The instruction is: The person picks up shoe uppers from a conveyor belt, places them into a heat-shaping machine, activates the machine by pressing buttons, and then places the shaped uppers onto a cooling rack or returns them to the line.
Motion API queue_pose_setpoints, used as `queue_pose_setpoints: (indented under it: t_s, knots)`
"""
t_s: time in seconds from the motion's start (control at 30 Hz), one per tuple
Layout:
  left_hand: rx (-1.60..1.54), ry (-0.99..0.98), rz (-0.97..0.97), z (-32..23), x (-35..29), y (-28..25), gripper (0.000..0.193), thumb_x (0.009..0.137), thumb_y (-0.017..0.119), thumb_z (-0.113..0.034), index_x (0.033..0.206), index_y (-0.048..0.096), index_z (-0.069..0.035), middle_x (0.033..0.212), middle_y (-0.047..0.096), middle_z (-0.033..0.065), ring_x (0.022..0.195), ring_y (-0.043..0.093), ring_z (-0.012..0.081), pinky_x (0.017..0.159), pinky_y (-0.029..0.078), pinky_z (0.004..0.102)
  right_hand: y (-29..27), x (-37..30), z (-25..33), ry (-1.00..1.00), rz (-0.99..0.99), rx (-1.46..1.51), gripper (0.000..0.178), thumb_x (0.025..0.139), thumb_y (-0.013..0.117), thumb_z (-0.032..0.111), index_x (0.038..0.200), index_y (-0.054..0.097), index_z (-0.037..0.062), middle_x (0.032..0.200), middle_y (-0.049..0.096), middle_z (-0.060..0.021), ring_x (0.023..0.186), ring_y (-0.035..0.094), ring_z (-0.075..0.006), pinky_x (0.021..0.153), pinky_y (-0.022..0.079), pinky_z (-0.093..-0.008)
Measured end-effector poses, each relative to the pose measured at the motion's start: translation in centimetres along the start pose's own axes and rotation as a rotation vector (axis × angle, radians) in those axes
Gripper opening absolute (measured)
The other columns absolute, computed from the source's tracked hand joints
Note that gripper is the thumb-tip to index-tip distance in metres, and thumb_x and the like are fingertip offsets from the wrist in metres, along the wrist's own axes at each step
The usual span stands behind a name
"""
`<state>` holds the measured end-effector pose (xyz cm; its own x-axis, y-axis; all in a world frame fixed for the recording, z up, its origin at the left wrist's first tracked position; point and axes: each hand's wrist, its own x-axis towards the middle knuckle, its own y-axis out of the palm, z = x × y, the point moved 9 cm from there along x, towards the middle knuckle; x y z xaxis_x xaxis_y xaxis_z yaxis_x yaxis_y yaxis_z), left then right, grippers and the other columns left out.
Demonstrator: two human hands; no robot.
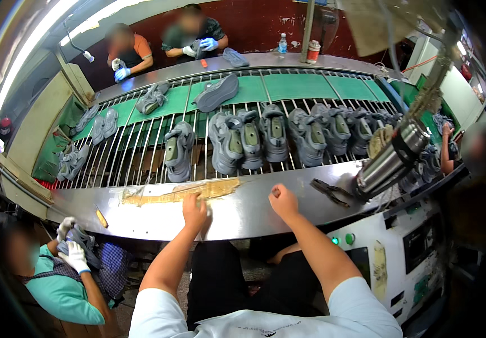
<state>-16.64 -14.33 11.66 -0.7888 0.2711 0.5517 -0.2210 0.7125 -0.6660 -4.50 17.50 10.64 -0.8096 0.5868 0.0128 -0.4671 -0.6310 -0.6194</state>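
Note:
My left hand [195, 210] is over the steel ledge [243, 219], beside a strip of brownish tape [220, 188] stuck to the metal. Its fingers are curled, and anything inside them is hidden. My right hand [284, 201] is closed in a fist above the same ledge; a dark spot shows between the fingers, too small to name. Beyond both hands, grey sports shoes [226, 143] stand in a row on the metal rollers. One shoe [180, 151] sits apart, ahead of my left hand. Dark-handled pliers [332, 192] lie right of my right hand.
A steel thermos flask [392, 159] leans at the right, above a control panel [389, 259]. A yellow-handled tool [102, 218] lies at the ledge's left. One co-worker [68, 281] holds a shoe at lower left; two more work across the line. Another person is at far right.

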Motion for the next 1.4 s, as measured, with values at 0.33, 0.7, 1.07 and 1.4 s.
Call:
queue_pose_setpoints:
  t_s: [0.33, 0.7, 1.07, 1.4]
  knots:
    - [0.132, -0.009, 0.033, 6.5, 31.8, 14.9, 0.044, 0.076, 0.064, -0.018, 0.116, 0.051, -0.005, 0.104, 0.058, 0.0156, 0.099, 0.056, 0.0352, 0.081, 0.048, 0.0421, 9.9, 8.6, 2.7, -0.374, -0.111, -0.488, 0.016, 0.084, 0.060, 0.025, 0.079, 0.055, 0.0104, 0.070, 0.061, -0.0076, 0.068, 0.061, -0.0298, 0.059, 0.049, -0.0441]
    - [0.847, 0.366, 0.265, 9.7, 42.3, 34.2, 0.047, 0.093, 0.042, -0.022, 0.140, 0.040, -0.026, 0.149, 0.031, 0.0150, 0.137, 0.026, 0.0407, 0.111, 0.015, 0.0568, 10.7, 10.0, 2.9, -0.380, -0.007, -0.568, 0.022, 0.081, 0.063, 0.024, 0.069, 0.050, 0.0118, 0.061, 0.057, -0.0044, 0.058, 0.059, -0.0240, 0.051, 0.048, -0.0360]
    - [0.868, 0.249, 0.422, 5.6, 44.3, 31.7, 0.070, 0.067, 0.073, -0.033, 0.132, 0.049, -0.022, 0.136, 0.043, 0.0206, 0.124, 0.043, 0.0374, 0.100, 0.031, 0.0520, 10.0, 10.1, 3.3, -0.374, 0.059, -0.449, 0.018, 0.080, 0.062, 0.024, 0.072, 0.051, 0.0128, 0.059, 0.056, -0.0058, 0.055, 0.059, -0.0244, 0.051, 0.048, -0.0366]
    - [-0.441, -0.337, 0.525, 2.9, 37.2, 9.9, 0.055, 0.056, 0.075, -0.012, 0.107, 0.059, -0.003, 0.082, 0.062, 0.0108, 0.069, 0.058, 0.0191, 0.065, 0.047, 0.0290, 9.7, 9.8, -0.3, -0.337, -0.056, -0.410, 0.011, 0.083, 0.057, 0.021, 0.079, 0.055, 0.0111, 0.067, 0.062, -0.0093, 0.065, 0.062, -0.0286, 0.059, 0.050, -0.0426]
